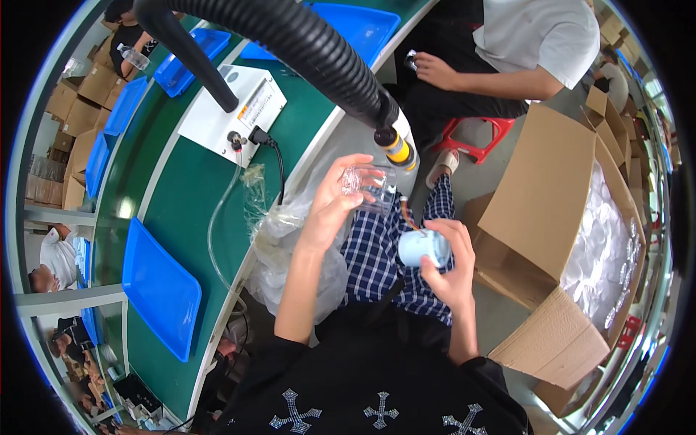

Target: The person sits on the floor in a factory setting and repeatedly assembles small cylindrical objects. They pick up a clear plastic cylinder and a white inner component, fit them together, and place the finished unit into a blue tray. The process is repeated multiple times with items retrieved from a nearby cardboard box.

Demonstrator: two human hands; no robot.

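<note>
My left hand (332, 199) is closed around a clear plastic cup (378, 190), which lies sideways with its wide end to the right. Lower and to the right, my right hand (453, 264) grips a light blue round housing (420, 249) between thumb and fingers. A short bundle of thin coloured wires (406, 210) sticks up from the housing. The two parts are apart, both held above my lap. Just beyond the cup hangs a nozzle (396, 147) with a yellow band, at the end of a thick black corrugated hose (290, 51).
To the left, the green worktable (185, 210) carries a white box-shaped device (235, 112) with a cable and tube, plus blue trays (161, 290). Clear plastic bags (297, 268) hang at its edge. At right stands an open carton (540, 196) of clear parts. A co-worker (500, 72) sits ahead.
</note>
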